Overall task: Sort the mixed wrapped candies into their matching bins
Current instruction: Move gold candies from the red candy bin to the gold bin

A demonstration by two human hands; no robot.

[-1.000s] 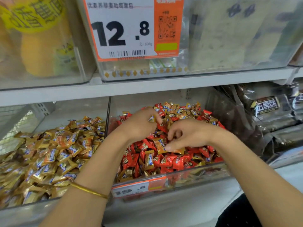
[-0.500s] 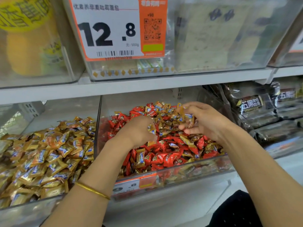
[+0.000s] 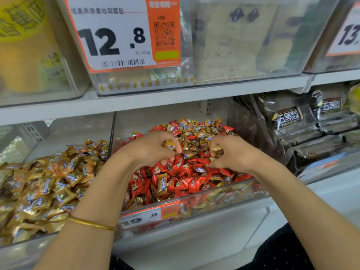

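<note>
In the middle bin [image 3: 214,199], the right hand [image 3: 231,152] has been brought back down from the rear of the pile beside the left hand [image 3: 153,149], each grip closed on gold candies [image 3: 169,145] picked from the red ones [image 3: 183,184], none yet moved to the gold bin [image 3: 23,248] at left.

1 head-worn wide-angle view looks forward and down, close over the candy bin [image 3: 194,208] beneath a shelf [image 3: 175,98].

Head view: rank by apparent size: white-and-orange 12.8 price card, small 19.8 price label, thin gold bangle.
1. White-and-orange 12.8 price card
2. Small 19.8 price label
3. Thin gold bangle; last two close, bangle nearer.
</note>
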